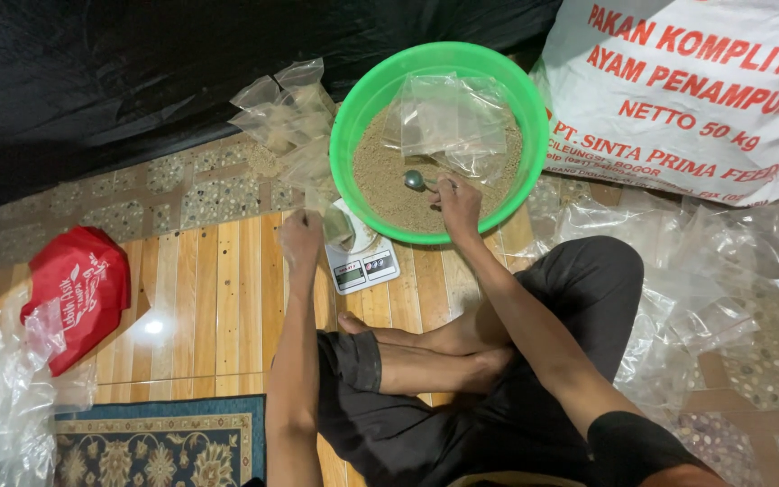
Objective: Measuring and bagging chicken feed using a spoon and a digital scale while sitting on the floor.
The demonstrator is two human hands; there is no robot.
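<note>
Right hand closed on spoon (over feed); left hand apparently pinching bag.

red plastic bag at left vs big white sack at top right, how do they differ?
The red plastic bag is small, crumpled and lies on the wooden floor; the big white woven sack is far larger, bulging, and stands beside the green basin. Red has white print; white has red print. Both are printed bags.
</note>
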